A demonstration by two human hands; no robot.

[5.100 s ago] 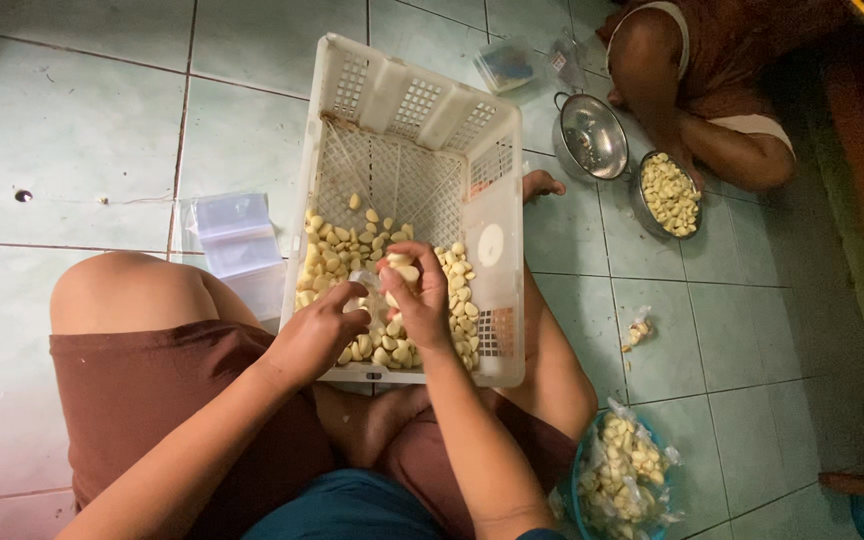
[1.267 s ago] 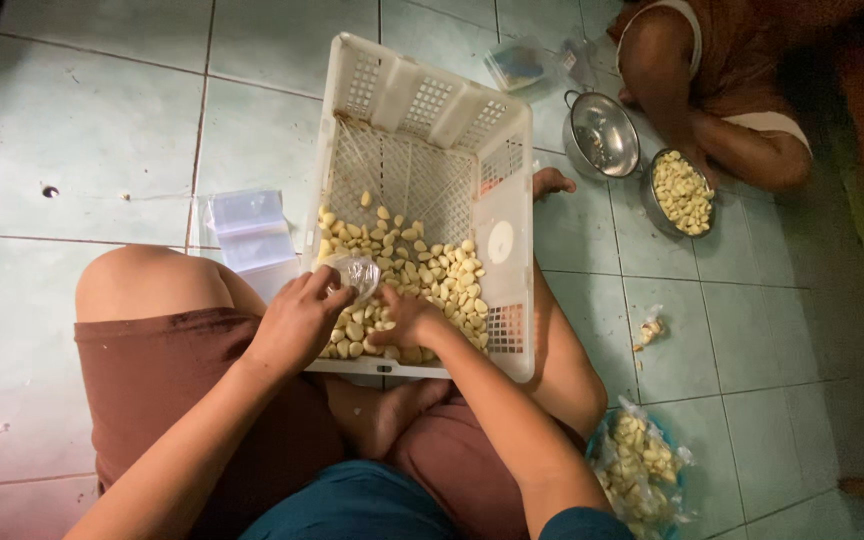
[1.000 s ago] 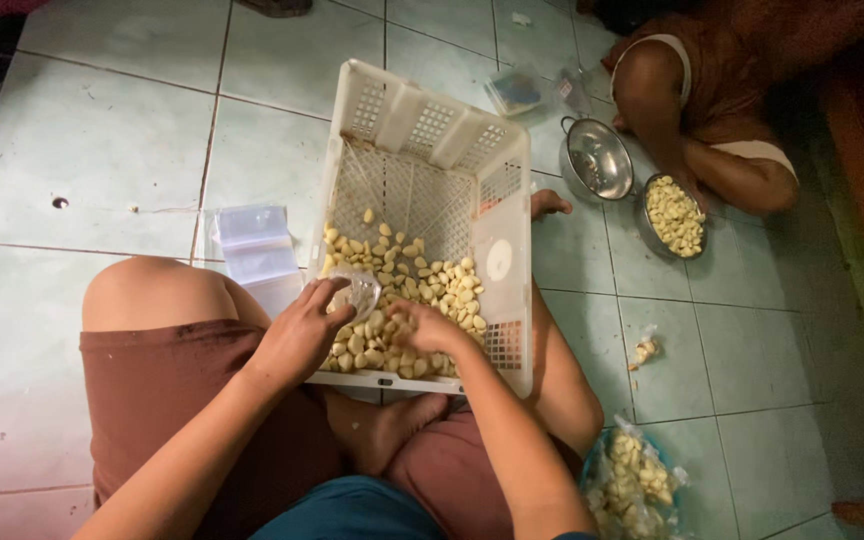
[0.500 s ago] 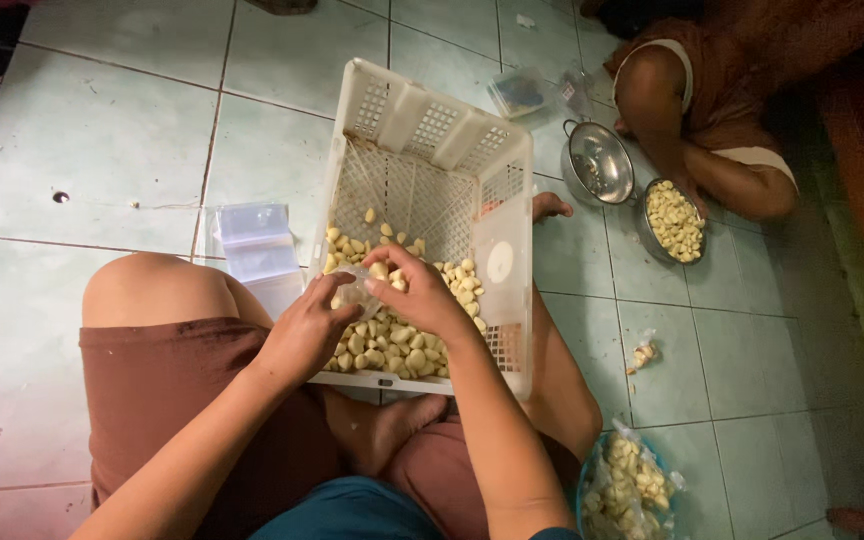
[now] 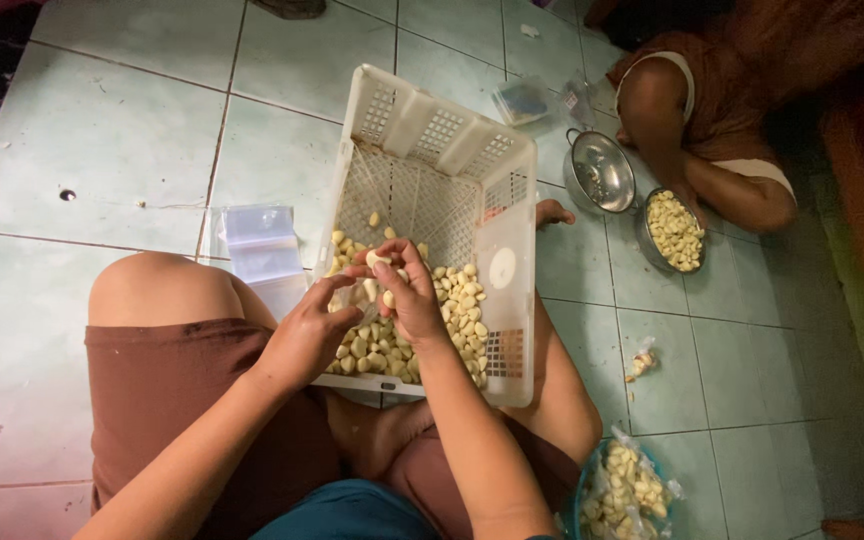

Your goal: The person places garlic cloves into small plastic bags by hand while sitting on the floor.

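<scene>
Head view, hands: the left hand [image 5: 309, 335] and the right hand [image 5: 407, 295] meet over the near end of the white plastic crate [image 5: 512, 300], fingers almost touching.
Left hand, fingers: curled around a small clear plastic bag [image 5: 360, 293], which they seem to hold open; the bag is hard to see.
Right hand, fingers: pinched on one peeled garlic clove [image 5: 379, 259], with perhaps another under the palm.
Garlic: the pile of cloves [image 5: 452, 300] lies in the near half of the crate; the far half is bare mesh.
Step in hand: I judge it is filling the bag with cloves.
Next move: the clove needs to go into the bag's mouth, so the left hand must keep it open.
Around: flat clear bags [image 5: 262, 245] on the tiled floor [image 5: 102, 130] by the left knee; a filled bag [image 5: 627, 490] by the right leg; another person [image 5: 712, 120] sits beyond, with a bowl of cloves [image 5: 674, 230] and a metal lid [image 5: 599, 172].
</scene>
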